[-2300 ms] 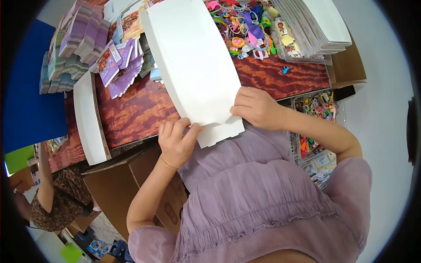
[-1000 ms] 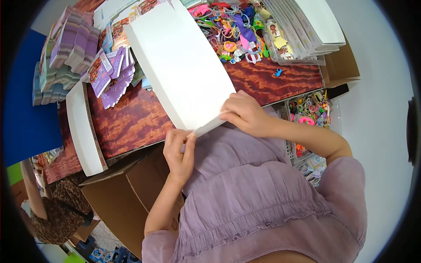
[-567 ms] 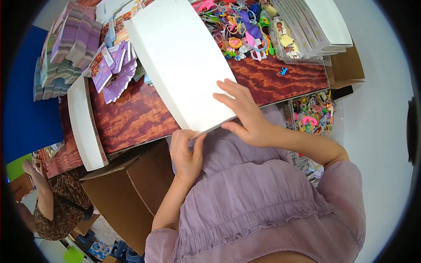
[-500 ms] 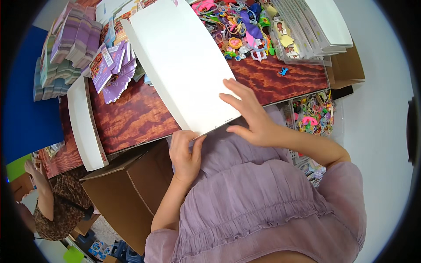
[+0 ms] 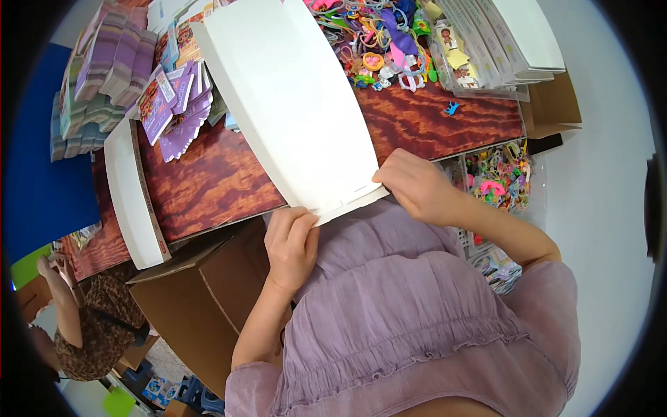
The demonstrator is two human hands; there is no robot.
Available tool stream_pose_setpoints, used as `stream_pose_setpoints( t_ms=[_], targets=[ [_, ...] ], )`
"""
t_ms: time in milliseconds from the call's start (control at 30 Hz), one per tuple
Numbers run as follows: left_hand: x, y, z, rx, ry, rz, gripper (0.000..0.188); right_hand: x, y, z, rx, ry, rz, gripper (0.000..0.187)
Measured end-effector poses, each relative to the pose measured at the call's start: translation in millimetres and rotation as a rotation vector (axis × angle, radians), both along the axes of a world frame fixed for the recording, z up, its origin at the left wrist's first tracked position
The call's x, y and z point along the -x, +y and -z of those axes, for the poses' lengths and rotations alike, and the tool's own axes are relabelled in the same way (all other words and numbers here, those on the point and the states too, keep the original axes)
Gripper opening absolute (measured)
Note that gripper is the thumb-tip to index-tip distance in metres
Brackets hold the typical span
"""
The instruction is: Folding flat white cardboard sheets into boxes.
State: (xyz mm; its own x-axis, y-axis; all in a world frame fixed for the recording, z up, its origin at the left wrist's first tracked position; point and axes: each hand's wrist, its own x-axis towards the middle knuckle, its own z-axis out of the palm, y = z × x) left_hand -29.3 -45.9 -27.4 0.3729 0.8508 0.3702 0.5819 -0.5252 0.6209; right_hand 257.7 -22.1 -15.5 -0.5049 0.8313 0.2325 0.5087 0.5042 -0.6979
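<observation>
A long white cardboard box piece (image 5: 299, 104) lies aslant on the table, its near end reaching over the front edge above my lap. My left hand (image 5: 290, 243) pinches the near left corner between thumb and fingers. At the near right corner, my right hand (image 5: 417, 186) is closed on the card with its fingers curled. Between both hands the narrow end flap (image 5: 354, 203) stands out along a crease. A raised side wall runs down the left of the piece; the fingertips of my right hand are partly hidden.
Purple card packets (image 5: 177, 111) lie left of the box piece, beside stacked bundles (image 5: 114, 62). A shallow white tray (image 5: 132, 194) sits at the table's left edge. Colourful small trinkets (image 5: 379, 42) heap at the back, near upright white boxes (image 5: 500, 42). A brown carton (image 5: 208, 299) stands below; another person (image 5: 90, 326) works far left.
My right hand has gone from spread fingers over the card to gripping its near right corner. The end flap now shows folded outward. My left hand stays at its corner.
</observation>
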Motion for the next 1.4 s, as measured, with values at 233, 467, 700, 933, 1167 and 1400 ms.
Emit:
stream_pose_setpoints(
  t_ms=[233, 467, 700, 933, 1167, 1400],
  targets=[
    [-0.3, -0.7, -2.3, 0.046, -0.016, -0.013, 0.021, 1.5, 5.4, -11.9, -0.033, -0.105, -0.173, 0.028],
    [-0.2, -2.3, 1.1, 0.181, -0.123, -0.093, 0.029, 16.0, 4.2, -2.4, -0.091, -0.033, 0.006, 0.032],
    [-6.9, -4.4, 13.0, -0.028, 0.009, -0.109, 0.032, 33.2, -4.1, -9.4, -0.036, -0.028, 0.31, 0.029],
    [4.0, 1.7, 10.7, -0.149, 0.138, 0.09, 0.026, 42.8, -8.3, -1.8, -0.389, -0.208, 0.166, 0.03],
    [-1.6, 0.6, -1.3, -0.036, 0.016, -0.018, 0.032, 54.4, 1.5, -0.7, -0.262, -0.152, -0.112, 0.015],
    [-13.3, -12.6, -36.4, 1.152, -1.131, -0.409, 0.043, 63.0, -14.9, -2.0, -0.473, -0.107, -0.157, 0.018]
  ],
)
